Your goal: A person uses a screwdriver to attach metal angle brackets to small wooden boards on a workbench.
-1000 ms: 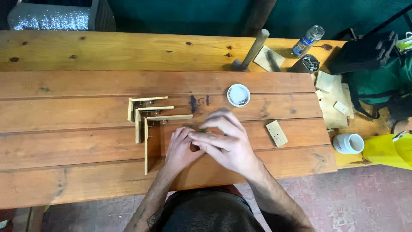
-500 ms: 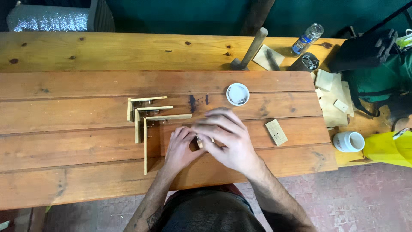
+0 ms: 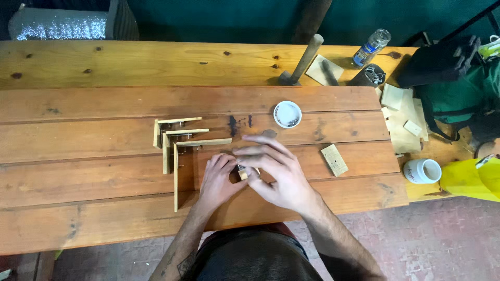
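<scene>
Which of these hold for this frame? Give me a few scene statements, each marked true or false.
1. Both hands, left hand and right hand, meet over a small wooden piece. True.
2. The small white dish sits between the hands. False: it lies beyond them, untouched.
3. Three L-shaped wooden brackets lie left of the hands. True.
4. The hammer is in the right hand. False: it rests on the far bench plank.

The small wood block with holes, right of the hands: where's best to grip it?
Probably pinch the small wood block across its two long edges, coming from above. It lies flat and slightly tilted on the workbench, clear of the right hand, with open space on both sides.
</scene>
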